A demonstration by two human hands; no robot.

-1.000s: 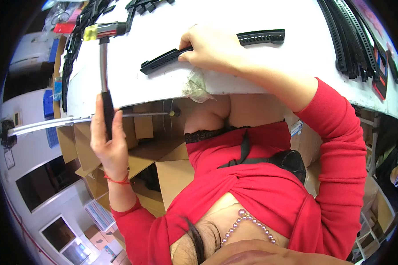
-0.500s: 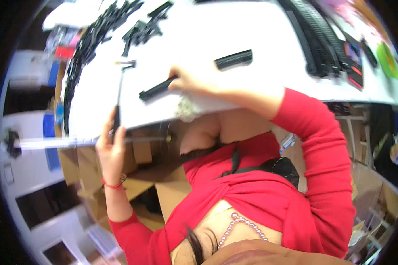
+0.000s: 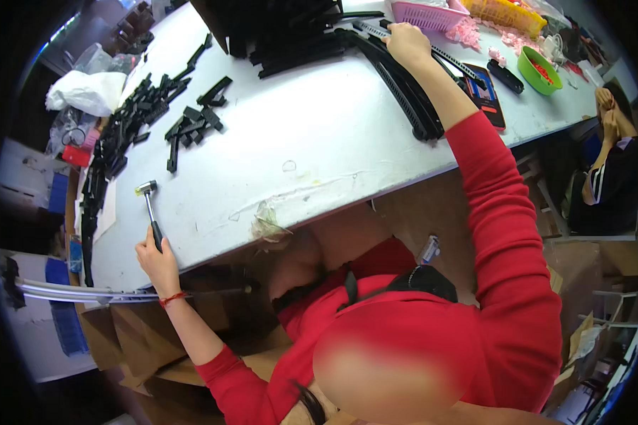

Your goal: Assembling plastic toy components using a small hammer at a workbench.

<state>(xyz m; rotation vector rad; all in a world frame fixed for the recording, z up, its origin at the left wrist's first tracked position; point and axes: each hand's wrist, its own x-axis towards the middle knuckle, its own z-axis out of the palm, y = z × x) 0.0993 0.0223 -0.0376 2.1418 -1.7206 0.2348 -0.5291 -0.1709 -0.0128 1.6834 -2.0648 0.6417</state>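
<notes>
Left hand (image 3: 159, 265), near left, fingers wrapped round a hammer (image 3: 151, 210); right hand (image 3: 410, 45), far right, at black slotted strips (image 3: 402, 96), its grip I cannot tell from here.

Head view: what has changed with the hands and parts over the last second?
The right hand has moved right and farther from the body, from the table's front part to the black slotted strips. The black piece it held is gone from that spot; whether it now holds a strip is unclear. The view shifted too. Unchanged: the left hand grips the hammer.
</notes>
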